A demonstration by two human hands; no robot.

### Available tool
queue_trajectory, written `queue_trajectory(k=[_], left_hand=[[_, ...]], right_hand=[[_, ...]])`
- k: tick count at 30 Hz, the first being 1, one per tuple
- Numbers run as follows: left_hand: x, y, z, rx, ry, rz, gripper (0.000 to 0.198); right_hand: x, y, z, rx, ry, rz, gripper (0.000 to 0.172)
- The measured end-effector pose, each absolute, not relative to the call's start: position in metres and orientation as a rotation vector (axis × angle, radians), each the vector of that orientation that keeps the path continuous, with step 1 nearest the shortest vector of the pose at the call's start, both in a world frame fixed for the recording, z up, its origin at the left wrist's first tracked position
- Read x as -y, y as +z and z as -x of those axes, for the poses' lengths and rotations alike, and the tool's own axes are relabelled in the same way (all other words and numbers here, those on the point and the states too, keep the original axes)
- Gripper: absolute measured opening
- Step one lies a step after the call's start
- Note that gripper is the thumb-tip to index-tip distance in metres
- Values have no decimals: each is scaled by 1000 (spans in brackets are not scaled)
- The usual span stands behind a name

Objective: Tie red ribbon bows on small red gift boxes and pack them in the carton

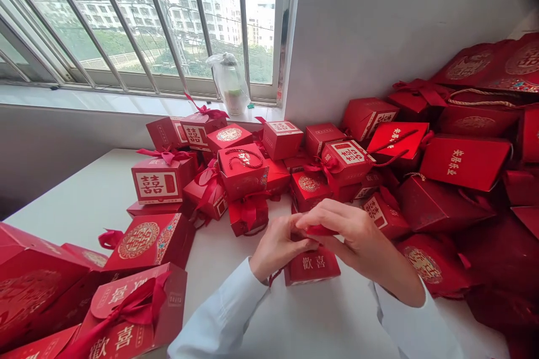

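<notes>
A small red gift box (312,266) with gold characters on its front stands on the white table (84,196) near the middle. My left hand (278,247) and my right hand (357,238) meet over its top. Both pinch the red ribbon (320,230) on the box, fingers pressed together. A ribbon tail (274,276) hangs below my left wrist. White sleeves cover both forearms.
Several red gift boxes with ribbons crowd the table's far side (242,171) and left front (143,241). Larger red bags (465,160) pile against the wall at right. A bottle in a plastic bag (231,84) stands on the windowsill.
</notes>
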State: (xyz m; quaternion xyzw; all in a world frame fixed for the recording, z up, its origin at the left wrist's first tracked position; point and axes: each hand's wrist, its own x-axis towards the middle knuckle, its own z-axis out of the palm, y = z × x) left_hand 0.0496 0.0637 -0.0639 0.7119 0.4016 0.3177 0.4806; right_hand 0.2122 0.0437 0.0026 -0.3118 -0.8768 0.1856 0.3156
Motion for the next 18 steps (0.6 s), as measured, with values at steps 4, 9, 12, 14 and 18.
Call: queue_trajectory(k=[4,9,12,14,18], left_hand=[[-59,-62,-53,-1011,807,-1663,10],[-58,-62,-54,-1019,799,-1643,12],[-59,-62,-53,-1008,795,-1653,12],[-59,-61,-53,-994,791,-1650,12],[-58,-58,-55,-998,781,-1636,9]], right_hand=[[-18,-2,-217,2413,526,791,18],[2,-11,-240,2521,797,1163,22],[-1,-17,-249,2433,840,1366,20],[-7,-22,-247,2269,814,1473,19],[-18,-33,-234,1991,781,1590,16]])
